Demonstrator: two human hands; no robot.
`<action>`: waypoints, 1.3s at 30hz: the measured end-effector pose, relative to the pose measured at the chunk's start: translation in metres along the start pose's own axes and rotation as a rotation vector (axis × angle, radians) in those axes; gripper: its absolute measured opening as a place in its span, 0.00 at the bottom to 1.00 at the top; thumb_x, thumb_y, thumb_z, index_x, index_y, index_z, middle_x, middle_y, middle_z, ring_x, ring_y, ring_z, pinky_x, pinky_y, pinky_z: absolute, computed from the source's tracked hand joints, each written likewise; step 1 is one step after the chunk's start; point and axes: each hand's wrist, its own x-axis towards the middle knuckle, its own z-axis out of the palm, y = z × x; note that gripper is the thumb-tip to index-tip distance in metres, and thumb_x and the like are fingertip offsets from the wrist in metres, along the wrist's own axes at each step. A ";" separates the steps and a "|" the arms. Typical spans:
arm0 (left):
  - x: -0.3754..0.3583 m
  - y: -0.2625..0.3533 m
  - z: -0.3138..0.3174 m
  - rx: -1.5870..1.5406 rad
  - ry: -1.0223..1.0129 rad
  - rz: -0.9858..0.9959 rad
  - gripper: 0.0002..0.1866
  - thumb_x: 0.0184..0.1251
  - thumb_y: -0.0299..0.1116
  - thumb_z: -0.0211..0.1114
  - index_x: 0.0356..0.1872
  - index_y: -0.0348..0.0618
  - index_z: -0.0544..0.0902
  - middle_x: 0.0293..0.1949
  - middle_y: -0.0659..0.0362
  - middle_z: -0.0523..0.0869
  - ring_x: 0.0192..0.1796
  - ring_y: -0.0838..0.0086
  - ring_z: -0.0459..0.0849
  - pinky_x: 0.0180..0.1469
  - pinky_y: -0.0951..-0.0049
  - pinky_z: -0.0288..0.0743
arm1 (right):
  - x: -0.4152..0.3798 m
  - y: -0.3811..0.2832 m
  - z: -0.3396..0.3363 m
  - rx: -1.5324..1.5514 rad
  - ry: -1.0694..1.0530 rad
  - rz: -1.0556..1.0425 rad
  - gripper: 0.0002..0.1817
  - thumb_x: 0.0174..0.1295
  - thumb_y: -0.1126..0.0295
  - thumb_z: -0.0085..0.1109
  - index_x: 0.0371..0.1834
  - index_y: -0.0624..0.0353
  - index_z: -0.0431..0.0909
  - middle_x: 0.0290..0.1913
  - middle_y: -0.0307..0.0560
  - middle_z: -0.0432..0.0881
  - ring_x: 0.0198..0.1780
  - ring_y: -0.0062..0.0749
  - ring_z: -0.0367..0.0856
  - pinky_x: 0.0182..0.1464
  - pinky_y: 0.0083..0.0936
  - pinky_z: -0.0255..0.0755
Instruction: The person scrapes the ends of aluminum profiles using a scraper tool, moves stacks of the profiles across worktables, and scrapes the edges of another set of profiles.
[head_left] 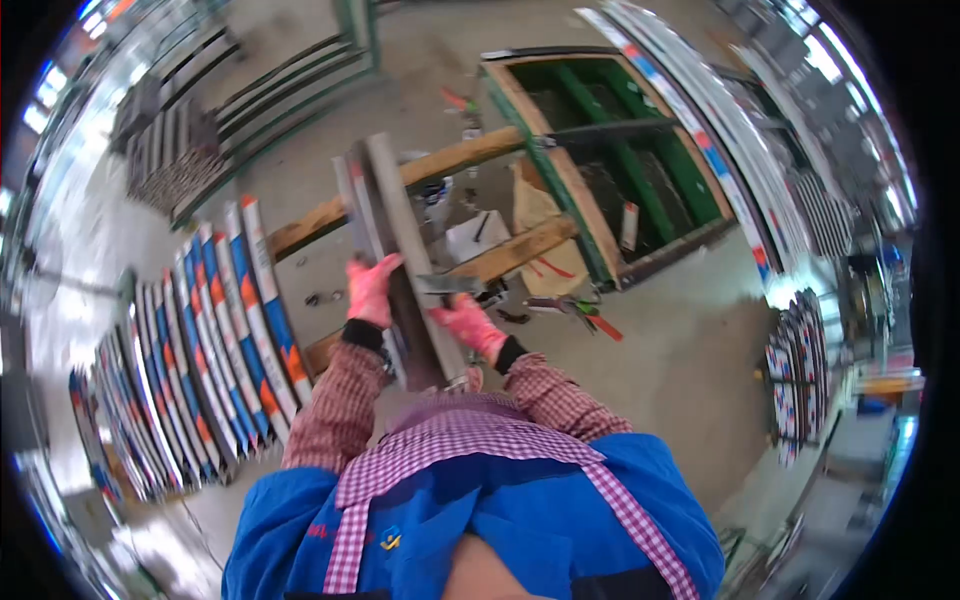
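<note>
A long channel-shaped profile (400, 250), grey and brown, lies across wooden beams in front of me, its near end close to my apron. My left hand (370, 292), in a pink glove, is at the profile's left edge with its fingers closed against it. Over the right side, my right hand (468, 322), also gloved in pink, is closed around a flat dark-grey blade-like tool (447, 284). Motion blur hides the tool's exact kind.
Two wooden beams (465, 157) run to a green frame (600, 235) with wooden edging. Tools with red handles (603, 325) lie right of my right hand. Wrapped profiles (225, 330) stand in a row at left. More long profiles (700, 130) lie at upper right.
</note>
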 end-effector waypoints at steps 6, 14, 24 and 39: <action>-0.019 0.016 -0.012 0.809 0.216 0.274 0.53 0.43 0.45 0.76 0.68 0.34 0.55 0.62 0.40 0.66 0.66 0.49 0.63 0.66 0.59 0.59 | 0.000 -0.070 0.016 -0.204 0.062 0.175 0.31 0.55 0.48 0.60 0.50 0.67 0.75 0.47 0.68 0.78 0.51 0.56 0.77 0.52 0.38 0.70; -0.025 0.013 -0.011 0.888 0.212 0.291 0.51 0.51 0.55 0.70 0.69 0.36 0.53 0.66 0.41 0.62 0.67 0.52 0.63 0.68 0.60 0.57 | -0.011 -0.012 0.018 -0.681 0.248 -0.102 0.26 0.59 0.49 0.55 0.39 0.67 0.77 0.32 0.62 0.78 0.39 0.55 0.79 0.42 0.44 0.73; -0.055 0.062 0.059 0.624 -0.063 0.831 0.27 0.64 0.37 0.63 0.60 0.34 0.68 0.55 0.49 0.75 0.58 0.63 0.74 0.59 0.66 0.68 | -0.111 -0.074 -0.209 -1.011 0.689 -0.102 0.09 0.52 0.63 0.57 0.22 0.56 0.73 0.24 0.49 0.76 0.30 0.45 0.78 0.33 0.37 0.71; -0.379 -0.109 0.500 0.290 -1.284 0.020 0.22 0.66 0.31 0.59 0.59 0.36 0.66 0.33 0.63 0.77 0.26 0.84 0.70 0.26 0.83 0.65 | -0.412 -0.086 -0.465 -2.189 0.499 -0.231 0.23 0.56 0.71 0.47 0.56 0.69 0.69 0.36 0.54 0.79 0.35 0.43 0.80 0.33 0.35 0.73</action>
